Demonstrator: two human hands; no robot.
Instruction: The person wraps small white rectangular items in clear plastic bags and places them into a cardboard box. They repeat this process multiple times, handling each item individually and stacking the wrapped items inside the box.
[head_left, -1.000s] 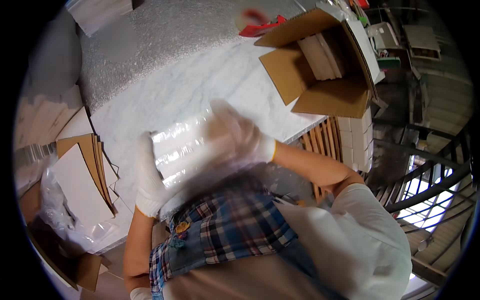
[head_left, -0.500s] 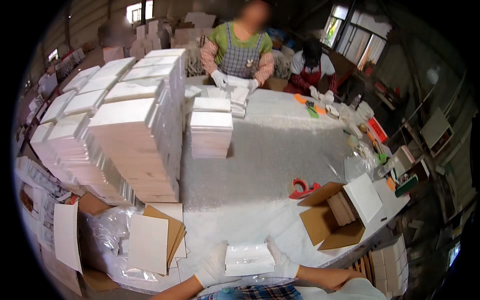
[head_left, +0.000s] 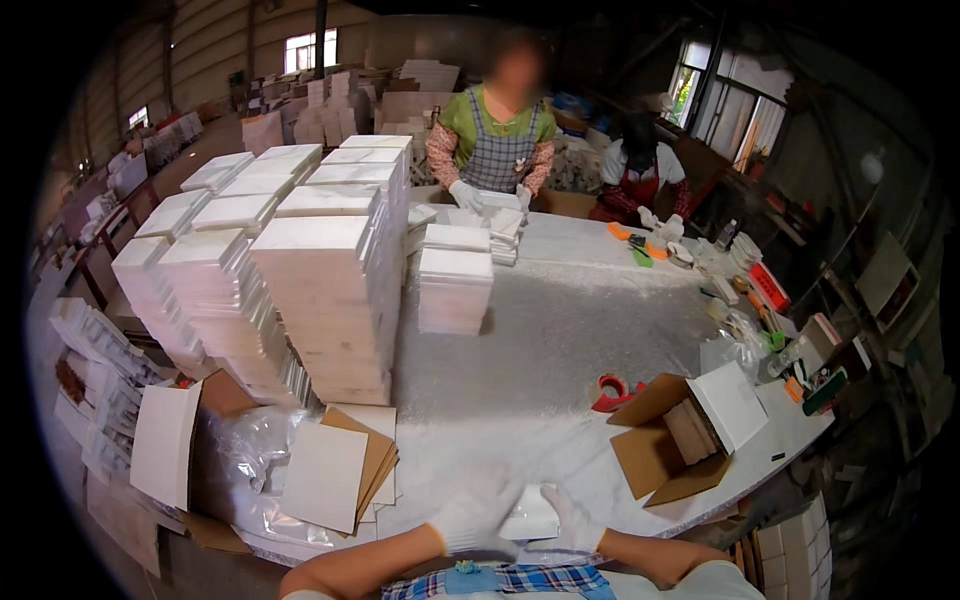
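Observation:
At the front edge of the table is a pack of white marble tiles point(head_left: 533, 516), with a glossy clear plastic surface. My right hand point(head_left: 573, 522), in a white glove, grips its right side. Over the left part of the pack lies my left hand point(head_left: 482, 508), also gloved. Motion smears its fingers, so their closing cannot be made out. An open cardboard box point(head_left: 640, 462) with tiles inside stands to the right. To the left are flat card sheets point(head_left: 322, 476) beside another open box point(head_left: 165, 445) with clear plastic bags point(head_left: 258, 440).
Tall stacks of white tiles point(head_left: 320, 310) rise at the left, and a smaller stack point(head_left: 455, 295) stands mid-table. A red tape dispenser point(head_left: 612, 393) lies near the right box. Across the table, a gloved person point(head_left: 495, 150) handles tiles; another person point(head_left: 640, 180) works farther right.
My left hand has moved right, from the pack's left edge across its top. The right hand stays at the right side. The whole view has shifted slightly.

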